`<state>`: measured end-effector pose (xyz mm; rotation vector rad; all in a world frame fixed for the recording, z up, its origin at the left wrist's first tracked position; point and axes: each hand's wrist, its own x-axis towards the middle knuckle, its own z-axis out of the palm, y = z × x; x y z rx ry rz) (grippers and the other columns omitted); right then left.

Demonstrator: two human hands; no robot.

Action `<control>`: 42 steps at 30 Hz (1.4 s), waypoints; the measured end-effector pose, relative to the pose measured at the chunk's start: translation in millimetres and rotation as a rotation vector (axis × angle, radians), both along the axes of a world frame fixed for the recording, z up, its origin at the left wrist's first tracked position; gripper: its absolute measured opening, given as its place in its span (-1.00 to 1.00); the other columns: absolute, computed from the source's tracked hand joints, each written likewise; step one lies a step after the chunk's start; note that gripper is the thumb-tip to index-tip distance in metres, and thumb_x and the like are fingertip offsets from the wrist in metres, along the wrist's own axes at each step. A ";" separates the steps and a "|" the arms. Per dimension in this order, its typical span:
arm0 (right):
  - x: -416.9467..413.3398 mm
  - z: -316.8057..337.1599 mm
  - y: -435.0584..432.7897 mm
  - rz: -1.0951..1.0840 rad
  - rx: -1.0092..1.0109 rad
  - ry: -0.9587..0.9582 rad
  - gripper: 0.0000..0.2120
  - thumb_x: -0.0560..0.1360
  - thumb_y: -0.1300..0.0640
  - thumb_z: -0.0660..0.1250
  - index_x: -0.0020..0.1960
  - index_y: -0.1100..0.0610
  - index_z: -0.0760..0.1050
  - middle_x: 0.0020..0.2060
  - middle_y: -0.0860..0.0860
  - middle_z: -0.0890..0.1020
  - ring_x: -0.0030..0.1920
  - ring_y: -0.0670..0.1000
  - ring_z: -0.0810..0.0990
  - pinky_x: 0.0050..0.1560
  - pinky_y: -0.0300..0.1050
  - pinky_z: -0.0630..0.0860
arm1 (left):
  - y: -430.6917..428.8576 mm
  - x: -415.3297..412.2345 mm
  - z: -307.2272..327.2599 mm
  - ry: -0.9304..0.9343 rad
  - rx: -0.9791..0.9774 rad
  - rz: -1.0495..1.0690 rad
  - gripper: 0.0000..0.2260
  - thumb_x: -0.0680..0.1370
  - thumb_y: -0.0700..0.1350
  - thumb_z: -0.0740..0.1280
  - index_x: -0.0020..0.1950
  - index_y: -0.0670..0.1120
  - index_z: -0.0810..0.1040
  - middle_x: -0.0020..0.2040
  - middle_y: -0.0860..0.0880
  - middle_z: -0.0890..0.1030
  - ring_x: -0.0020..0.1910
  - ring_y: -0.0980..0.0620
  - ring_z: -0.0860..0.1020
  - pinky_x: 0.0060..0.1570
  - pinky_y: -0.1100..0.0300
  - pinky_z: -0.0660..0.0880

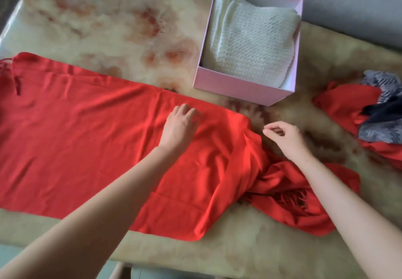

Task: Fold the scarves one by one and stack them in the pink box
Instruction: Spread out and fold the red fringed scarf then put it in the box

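1. Fingers (187, 110) of left hand (180, 124): relaxed, lightly spread, pressing flat on red scarf (87, 144); gripping nothing.
2. Fingers (272, 130) of right hand (282, 135): loosely curled, thumb close to forefinger, holding nothing visible; poised over bench (108, 28) just beside the scarf's far right corner.
3. Red scarf: laid lengthwise across bench. Left portion mostly smooth. Bunched end (293, 194) at right, twisted, fringe showing, partly beneath right forearm. Not yet folded.
4. Pink box (235, 87): on bench beyond the scarf, near its far edge. Contains one folded white knitted scarf (250, 43).
5. Pile (378, 122): red, grey-patterned and dark fabrics heaped at right end of bench, apart from box.
6. Stage, as judged: flattening ahead of first fold; one scarf boxed, several left.
7. Risks, as judged:
   - Folding over the twisted end likely traps creases and fringe, giving a lumpy bundle that sits badly on the white scarf.
   - Slippery-looking cloth may slide under a one-handed press, skewing edges.
   - Left end apparently at bench edge; a tug could drag it off.
   - Wide sweep of right arm could catch the pile.
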<state>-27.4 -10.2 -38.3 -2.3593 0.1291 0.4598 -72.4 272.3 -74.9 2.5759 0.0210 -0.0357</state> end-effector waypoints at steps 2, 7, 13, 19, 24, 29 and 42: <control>-11.1 7.5 -26.8 -0.001 -0.004 0.089 -0.90 0.47 0.23 0.41 -0.04 0.23 0.61 -0.14 0.06 0.64 -0.22 -0.22 0.53 -0.16 -0.51 0.39 | -36.7 -8.7 10.3 0.084 -0.119 -0.026 -0.70 0.54 0.04 0.14 0.01 -0.08 0.59 -0.06 -0.10 0.60 -0.05 -0.19 0.54 -0.06 -0.01 0.49; -43.0 13.8 -87.9 0.101 -0.114 0.258 -0.73 0.37 -0.09 0.48 0.02 -0.02 0.62 0.00 0.00 0.64 0.10 -0.03 0.54 0.21 -0.29 0.41 | -109.2 -14.4 27.4 0.335 -0.325 0.007 -0.66 0.52 0.01 0.33 0.27 -0.06 0.48 0.10 -0.06 0.60 0.10 -0.06 0.54 0.08 0.06 0.46; -72.6 33.3 -159.9 0.255 -0.578 0.173 -0.53 0.30 -0.07 0.54 0.17 -0.05 0.55 0.11 -0.05 0.57 0.27 0.10 0.41 0.29 -0.05 0.16 | -141.8 -7.1 36.2 0.419 -0.482 0.168 -0.51 0.40 -0.13 0.48 0.29 -0.12 0.45 -0.02 -0.13 0.62 0.03 -0.10 0.56 0.02 0.19 0.41; -99.8 28.0 -203.1 -0.081 -0.245 0.013 -0.79 0.31 0.39 0.49 -0.25 0.11 0.56 -0.21 0.13 0.66 -0.18 0.01 0.61 -0.13 -0.36 0.42 | -162.7 -17.1 58.9 0.409 -0.404 0.073 -0.83 0.45 -0.24 0.38 0.03 -0.16 0.57 -0.22 -0.13 0.54 -0.19 0.02 0.45 -0.26 0.26 0.25; -125.1 29.6 -221.7 -0.050 -0.156 0.047 -0.75 0.30 0.31 0.52 -0.29 -0.01 0.54 -0.19 -0.01 0.67 -0.13 -0.19 0.58 0.11 -0.26 0.38 | -174.0 -53.6 73.3 0.617 -0.284 -0.106 -0.70 0.38 0.01 0.33 -0.15 -0.23 0.57 -0.34 -0.12 0.52 -0.27 -0.01 0.46 -0.30 0.18 0.32; -165.3 42.2 -237.1 0.402 -0.506 0.344 -0.64 0.32 0.07 0.50 -0.38 -0.20 0.33 -0.35 -0.20 0.53 -0.13 -0.23 0.46 0.43 -0.20 -0.08 | -184.7 -93.7 70.4 0.936 0.037 -0.578 -0.64 0.37 0.06 0.36 0.05 -0.13 0.63 -0.02 -0.14 0.66 -0.06 -0.03 0.59 -0.11 0.18 0.44; -138.5 4.9 -281.3 -0.609 0.069 0.180 -0.59 0.50 0.27 0.36 0.32 0.33 0.41 0.20 0.30 0.53 0.08 0.04 0.49 0.03 -0.29 0.40 | -243.8 -47.1 49.2 0.370 0.067 -0.323 -0.64 0.50 -0.17 0.32 0.29 0.02 0.50 0.21 -0.05 0.51 0.26 -0.09 0.42 0.26 0.05 0.33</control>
